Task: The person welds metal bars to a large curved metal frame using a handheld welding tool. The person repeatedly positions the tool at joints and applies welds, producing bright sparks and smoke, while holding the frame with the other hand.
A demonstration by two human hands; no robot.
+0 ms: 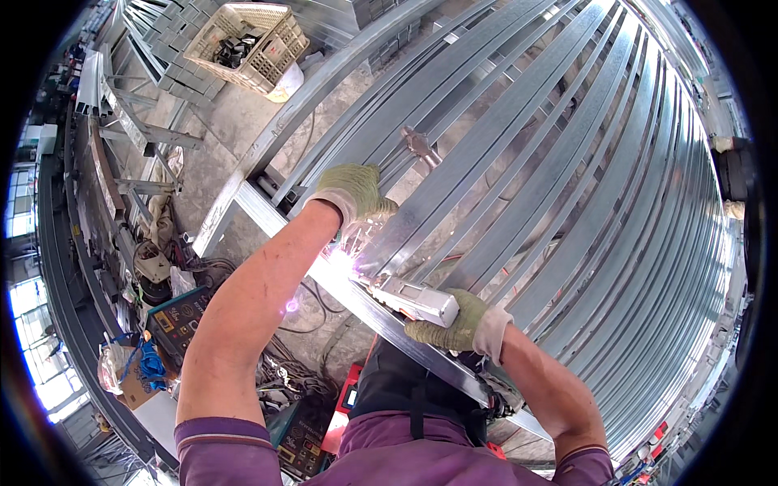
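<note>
My right hand [454, 324], in a green knit glove, is closed round a boxy silver-white welding gun [417, 300]. Its nozzle points left at a bright arc that throws sparks at the edge of a long metal frame rail [356, 305]. Just beyond the glare, my left hand [352, 190], gloved alike, is closed over the near end of a galvanized steel tube [377, 166]; its fingertips are partly hidden. Another flat tube [438, 202] meets the rail close to the arc. A hammer [421, 150] lies across the tubes beyond my left hand.
Rows of parallel steel tubes [600, 235] spread over the right side. A beige plastic crate [251, 49] with dark parts stands at the far left. Green-black machine boxes [174, 320] and tangled cables [292, 364] are on the floor at left. A steel trestle [146, 134] stands beyond.
</note>
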